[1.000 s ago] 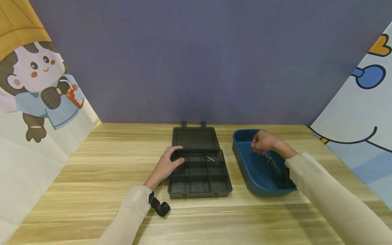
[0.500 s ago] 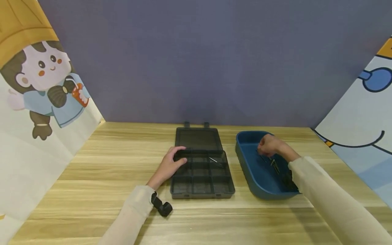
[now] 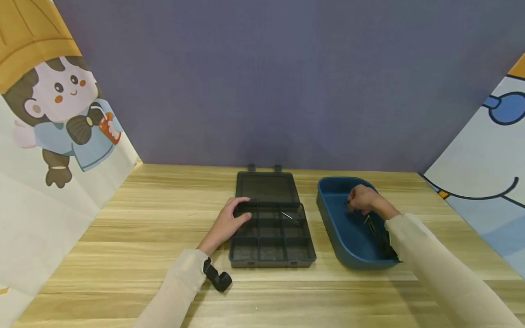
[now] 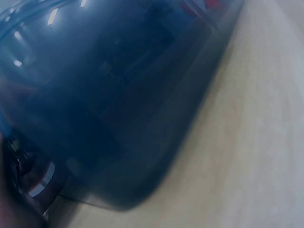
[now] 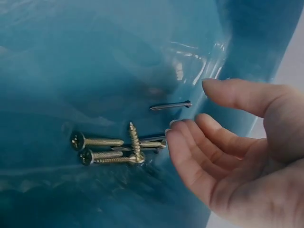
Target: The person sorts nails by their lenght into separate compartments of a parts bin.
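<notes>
My left hand point(image 3: 228, 222) rests on the left rear edge of a dark translucent compartment box point(image 3: 270, 263), thumb and index finger spread over its rim. The other fingers are hidden. A thin silver nail point(image 3: 288, 216) lies in the box's back right compartment. My right hand point(image 3: 362, 199) reaches into a blue bin point(image 3: 328, 230). In the right wrist view the right hand point(image 5: 232, 142) has its thumb and loosely bent fingers apart, with nothing between them. Just beyond the fingertips lies a small nail point(image 5: 171, 105). Beside it is a little pile of brass screws point(image 5: 102, 142) and nails.
The box's lid point(image 3: 267, 187) lies folded back toward the grey partition point(image 3: 262, 91). A dark item point(image 3: 386, 246) sits in the bin's near right corner, partly behind the sleeve. The left wrist view is blurred and filled mostly by a dark glossy wall point(image 4: 128, 104).
The right hand has dropped lower in the bin and moved slightly toward the near side. My left hand keeps its place on the box. The head view has shifted a little.
</notes>
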Available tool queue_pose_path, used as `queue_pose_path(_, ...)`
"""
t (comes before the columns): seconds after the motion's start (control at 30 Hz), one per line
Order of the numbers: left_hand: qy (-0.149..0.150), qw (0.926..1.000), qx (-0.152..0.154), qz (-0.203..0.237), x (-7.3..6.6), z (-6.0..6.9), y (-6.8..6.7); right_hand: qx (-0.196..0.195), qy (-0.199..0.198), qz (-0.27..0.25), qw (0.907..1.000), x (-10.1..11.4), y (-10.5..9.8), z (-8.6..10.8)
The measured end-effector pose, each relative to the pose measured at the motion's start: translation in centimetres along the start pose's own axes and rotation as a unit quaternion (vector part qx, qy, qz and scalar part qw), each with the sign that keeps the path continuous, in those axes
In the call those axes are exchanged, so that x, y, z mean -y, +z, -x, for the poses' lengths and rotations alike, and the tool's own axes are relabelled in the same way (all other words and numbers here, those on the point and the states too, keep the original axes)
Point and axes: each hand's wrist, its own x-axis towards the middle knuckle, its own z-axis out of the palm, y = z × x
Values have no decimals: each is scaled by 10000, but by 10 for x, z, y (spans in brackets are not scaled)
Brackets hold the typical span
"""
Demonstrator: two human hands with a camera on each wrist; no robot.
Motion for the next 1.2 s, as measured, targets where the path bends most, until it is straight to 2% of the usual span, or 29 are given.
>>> queue_pose_path(0.23, -15, 9999, 21, 133, 0, 0, 1, 17, 89, -62, 9999, -5, 5, -5)
queue_pose_path(0.43, -26, 10000, 4, -60, 0, 0, 1, -91, 155, -127, 9998, -7, 9, -7)
queue_pose_path(0.63, 9, 10000, 13, -61, 0, 0, 0, -173, 205, 3, 9996, -9, 12, -10)
queue_pose_path(0.87, -25, 10000, 6, -95, -1, 0, 0, -291, 168, -87, 9994, -11, 15, -12)
queue_pose_path(1.2, -40, 9999, 10, -119, -1, 0, 0, -239, 153, -100, 9995, -11, 19, -13)
